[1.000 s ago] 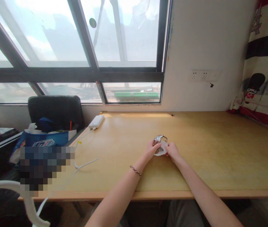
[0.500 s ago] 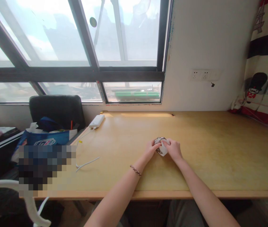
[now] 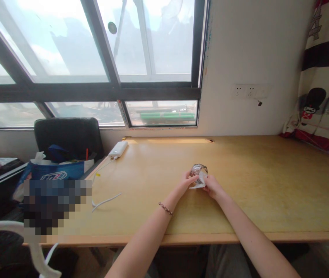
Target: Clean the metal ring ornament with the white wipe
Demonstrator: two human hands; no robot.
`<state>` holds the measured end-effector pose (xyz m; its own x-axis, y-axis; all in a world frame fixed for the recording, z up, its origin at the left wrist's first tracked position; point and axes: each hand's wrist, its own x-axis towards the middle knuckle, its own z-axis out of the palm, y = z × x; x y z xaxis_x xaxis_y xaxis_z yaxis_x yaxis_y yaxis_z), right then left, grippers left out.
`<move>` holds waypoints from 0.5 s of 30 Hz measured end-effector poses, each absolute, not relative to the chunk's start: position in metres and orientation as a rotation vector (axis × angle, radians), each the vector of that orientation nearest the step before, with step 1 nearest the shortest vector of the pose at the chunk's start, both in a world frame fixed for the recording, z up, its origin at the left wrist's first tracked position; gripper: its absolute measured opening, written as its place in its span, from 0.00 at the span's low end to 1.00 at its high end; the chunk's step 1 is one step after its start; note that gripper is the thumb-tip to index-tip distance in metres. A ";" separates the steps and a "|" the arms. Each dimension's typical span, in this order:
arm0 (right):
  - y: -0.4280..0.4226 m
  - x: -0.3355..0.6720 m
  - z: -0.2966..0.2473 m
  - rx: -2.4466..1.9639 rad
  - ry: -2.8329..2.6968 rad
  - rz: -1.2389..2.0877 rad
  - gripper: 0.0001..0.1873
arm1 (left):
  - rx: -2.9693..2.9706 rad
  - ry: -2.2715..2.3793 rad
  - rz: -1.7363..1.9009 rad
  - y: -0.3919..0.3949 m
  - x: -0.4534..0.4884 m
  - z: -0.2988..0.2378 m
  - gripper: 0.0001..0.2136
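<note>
Above the middle of the table, a small round dish with a shiny, faceted, dark-edged rim [image 3: 200, 166] is held between my two hands. It looks like glass, but I cannot be sure of the material. My left hand [image 3: 188, 180] is closed on the dish's left side, the thumb lying toward its front. A crumpled white tissue [image 3: 201, 180] covers part of the dish and hangs below its near edge. On the right, my right hand [image 3: 211, 186] pinches the tissue against the dish; its fingertips are partly hidden.
The yellowish wooden table [image 3: 263, 185] stretches to the wall and window. A white power bank [image 3: 118, 149] with a white cable [image 3: 106, 201] lies at its left. Beyond the left edge are a black chair [image 3: 68, 133] and a blue bag [image 3: 57, 170].
My right hand has shifted slightly down, drawing the tissue toward the near side. More of the dish's rim now shows. My left hand stays almost in place.
</note>
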<state>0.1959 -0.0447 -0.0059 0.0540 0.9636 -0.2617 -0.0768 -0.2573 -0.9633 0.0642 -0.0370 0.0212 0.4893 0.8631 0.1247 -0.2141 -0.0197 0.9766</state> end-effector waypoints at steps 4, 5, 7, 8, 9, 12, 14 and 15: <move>-0.046 0.197 -0.003 -1.487 -1.112 1.318 0.09 | 1.365 0.772 1.001 -0.034 0.068 0.010 0.22; -0.047 0.198 -0.001 -1.559 -1.189 1.239 0.10 | 1.383 0.798 1.022 -0.034 0.069 0.009 0.20; -0.048 0.201 0.005 -1.718 -1.370 0.971 0.12 | 1.423 0.838 1.042 -0.035 0.068 0.008 0.16; -0.049 0.202 0.008 -1.781 -1.459 0.792 0.13 | 1.443 0.857 1.040 -0.036 0.068 0.009 0.14; -0.051 0.203 0.011 -1.824 -1.538 0.607 0.13 | 1.460 0.877 1.034 -0.036 0.067 0.010 0.12; -0.056 0.203 0.018 -1.838 -1.714 0.193 0.13 | 1.489 0.922 1.012 -0.037 0.065 0.011 0.09; -0.059 0.202 0.021 -1.797 -1.806 0.080 0.13 | 1.487 0.922 1.001 -0.035 0.063 0.010 0.09; -0.061 0.202 0.022 -1.767 -1.841 0.041 0.12 | 1.484 0.908 0.988 -0.034 0.061 0.009 0.09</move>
